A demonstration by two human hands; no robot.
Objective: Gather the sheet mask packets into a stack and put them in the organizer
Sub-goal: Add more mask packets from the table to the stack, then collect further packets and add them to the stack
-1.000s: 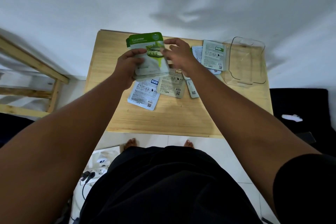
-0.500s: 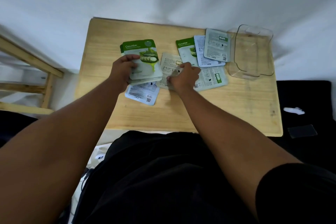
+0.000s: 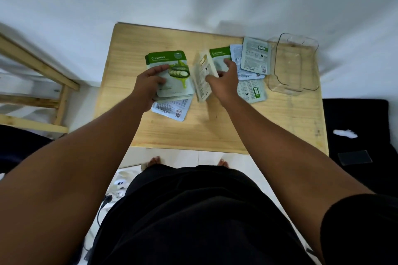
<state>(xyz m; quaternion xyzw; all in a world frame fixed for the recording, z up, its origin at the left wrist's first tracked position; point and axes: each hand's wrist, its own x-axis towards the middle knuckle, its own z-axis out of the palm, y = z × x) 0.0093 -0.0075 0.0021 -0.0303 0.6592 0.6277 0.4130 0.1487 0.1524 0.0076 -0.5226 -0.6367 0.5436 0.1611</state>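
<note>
My left hand (image 3: 150,83) holds a small stack of sheet mask packets (image 3: 174,75), a green cucumber one on top, just above the wooden table (image 3: 215,131). My right hand (image 3: 224,80) grips a beige packet (image 3: 202,77), lifted and tilted on edge beside the stack. A pale blue packet (image 3: 172,109) lies face down under the stack. To the right lie several more packets: a green one (image 3: 219,52), a pale blue one (image 3: 235,54), a grey-green one (image 3: 255,56) and another (image 3: 252,91). The clear plastic organizer (image 3: 295,64) stands empty at the table's far right.
A white wall runs behind the table. A wooden frame (image 3: 36,84) stands to the left. A black surface (image 3: 361,135) at the right carries a white object (image 3: 344,133) and a dark flat item (image 3: 354,157). A power strip with cables (image 3: 117,191) lies on the floor by my feet.
My right hand went down to the beige packet on the table, took hold of it and has raised it on edge toward the stack. My left hand kept holding the stack.
</note>
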